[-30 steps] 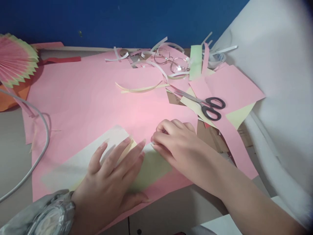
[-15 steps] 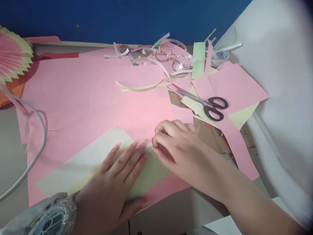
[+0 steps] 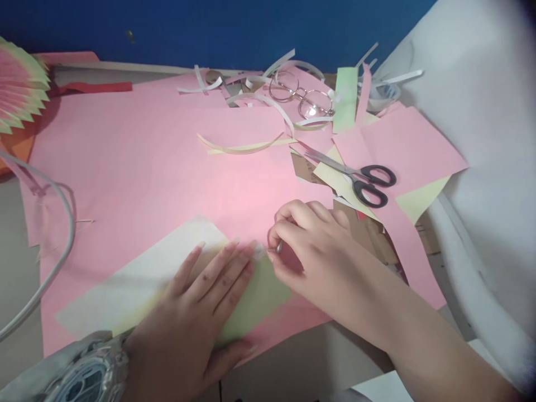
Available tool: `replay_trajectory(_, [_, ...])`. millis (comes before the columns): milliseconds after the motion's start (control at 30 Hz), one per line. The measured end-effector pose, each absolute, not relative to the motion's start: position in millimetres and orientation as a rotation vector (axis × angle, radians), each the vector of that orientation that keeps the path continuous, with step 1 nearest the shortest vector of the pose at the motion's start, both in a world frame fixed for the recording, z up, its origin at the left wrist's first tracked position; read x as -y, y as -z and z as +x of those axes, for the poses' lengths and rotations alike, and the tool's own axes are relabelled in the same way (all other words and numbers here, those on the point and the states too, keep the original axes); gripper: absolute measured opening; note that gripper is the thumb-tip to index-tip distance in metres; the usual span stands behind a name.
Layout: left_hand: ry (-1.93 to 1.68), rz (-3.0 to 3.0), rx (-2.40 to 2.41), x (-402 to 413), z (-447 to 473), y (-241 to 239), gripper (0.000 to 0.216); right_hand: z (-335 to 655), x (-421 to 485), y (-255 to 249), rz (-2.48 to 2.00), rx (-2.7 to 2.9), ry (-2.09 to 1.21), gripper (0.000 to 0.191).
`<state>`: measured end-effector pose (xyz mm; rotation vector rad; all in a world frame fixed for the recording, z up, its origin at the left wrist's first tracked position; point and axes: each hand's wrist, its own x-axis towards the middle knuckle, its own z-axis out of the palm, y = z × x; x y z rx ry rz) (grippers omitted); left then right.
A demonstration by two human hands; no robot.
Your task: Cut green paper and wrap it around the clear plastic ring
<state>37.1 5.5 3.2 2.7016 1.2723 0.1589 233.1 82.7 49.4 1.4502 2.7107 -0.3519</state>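
At the far left I see one pleated fan (image 3: 19,84), then one pale cable (image 3: 69,234). One watch (image 3: 90,377) sits by the left hand (image 3: 205,307), its five fingers stretched flat across white paper (image 3: 154,265) and green paper (image 3: 270,285), one piece or two I can't tell, on a pink sheet (image 3: 146,162). The right hand (image 3: 278,248) pinches one small shiny thing, mostly hidden. Farther back lie one pair of glasses (image 3: 302,92) and, rightmost, one pair of scissors (image 3: 355,173).
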Motion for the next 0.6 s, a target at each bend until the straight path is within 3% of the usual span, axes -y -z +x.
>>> replay_trajectory(600, [-0.233, 2.646, -1.339, -9.0, 39.4, -6.6, 0.079, 230.6, -82.2, -50.0, 1.466, -2.689, 0.355, 0.007])
